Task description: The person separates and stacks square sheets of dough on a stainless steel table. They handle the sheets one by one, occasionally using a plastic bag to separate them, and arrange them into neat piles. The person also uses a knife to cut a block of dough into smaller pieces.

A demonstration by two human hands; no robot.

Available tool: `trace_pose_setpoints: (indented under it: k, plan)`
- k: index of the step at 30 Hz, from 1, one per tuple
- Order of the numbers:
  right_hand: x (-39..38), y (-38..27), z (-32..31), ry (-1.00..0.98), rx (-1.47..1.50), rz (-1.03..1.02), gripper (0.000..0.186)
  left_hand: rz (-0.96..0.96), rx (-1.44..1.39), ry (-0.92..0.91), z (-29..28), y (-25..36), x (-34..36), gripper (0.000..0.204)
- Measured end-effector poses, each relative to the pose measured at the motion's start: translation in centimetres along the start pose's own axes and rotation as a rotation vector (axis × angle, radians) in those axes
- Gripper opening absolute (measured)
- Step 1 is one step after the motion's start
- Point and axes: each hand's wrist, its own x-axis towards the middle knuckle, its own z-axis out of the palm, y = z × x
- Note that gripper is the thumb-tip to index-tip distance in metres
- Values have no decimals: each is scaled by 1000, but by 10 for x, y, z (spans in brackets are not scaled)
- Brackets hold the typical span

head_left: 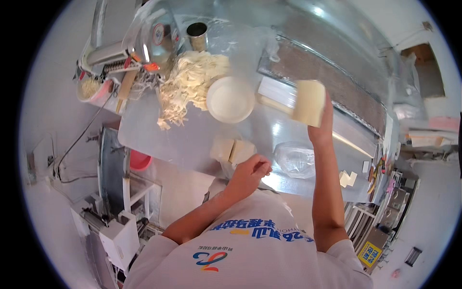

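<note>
My right hand point(325, 120) is raised over the right part of the metal table, its fingers wrapped round a thick stack of pale-yellow dough sheets point(308, 102). Near the table's front edge, my left hand point(249, 177) is loosely curled, with nothing visible in it. Just beyond it sit two squarish pale dough stacks point(242, 151), side by side and apparently in a clear bag. A clear plastic bag point(294, 160) lies between my two arms. Farther back stands a round white bowl point(230, 99) of white powder, beside a heap of cut dough strips point(195, 82).
A metal cup point(197, 36) stands behind the dough strips. A shiny dough machine point(156, 41) occupies the back left. A long brown-grey panel point(327, 79) and a pale rolling pin point(352, 144) lie on the right. Several small dough pieces point(347, 178) rest near the right front edge.
</note>
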Motion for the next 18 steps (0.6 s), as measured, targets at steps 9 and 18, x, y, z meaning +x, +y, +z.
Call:
trace_pose_setpoints:
  k: [9,18]
  plan:
    - [9,-76,16,30,385,183,23,146,-310,-89,9,25,91,29]
    - [-16,-85,1,21,-110,161,25,104,-993,-471,51,22,139,40]
